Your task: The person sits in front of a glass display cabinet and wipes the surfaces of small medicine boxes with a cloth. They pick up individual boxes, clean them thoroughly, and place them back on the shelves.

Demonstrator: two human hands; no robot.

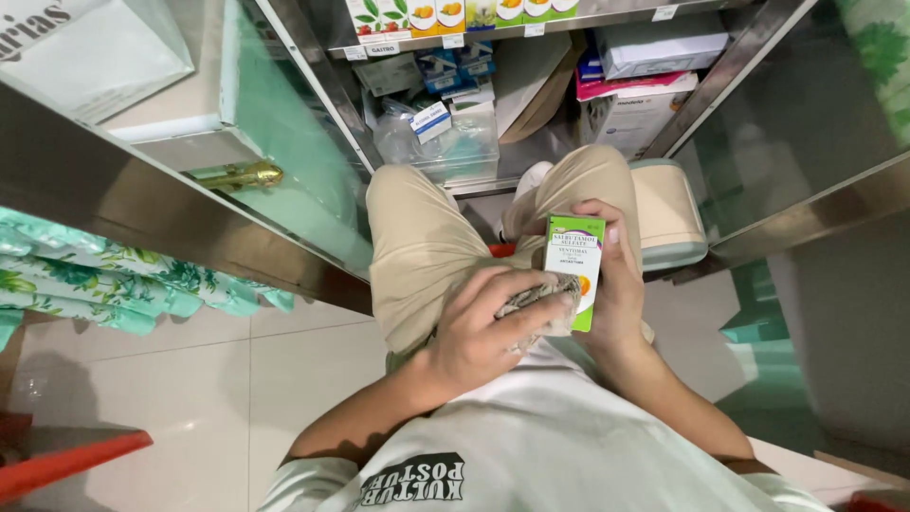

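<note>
The right hand [614,284] is closed around a small green and white carton [573,270], fingers wrapped behind it and thumb along its right edge, holding it upright just above the lap. At nine o'clock from the carton, the left hand [479,332] is clenched on a crumpled grey cloth [540,296], which it presses against the carton's lower front face. Both hands sit over the person's beige trousers [427,246], knees pointing to twelve o'clock. Beyond the knees, at twelve o'clock, an open cabinet holds a clear plastic tub [445,142] of small boxes and stacked cartons under a metal shelf [493,33]. At ten o'clock a glass door [284,123] stands open with a brass handle [242,175].
</note>
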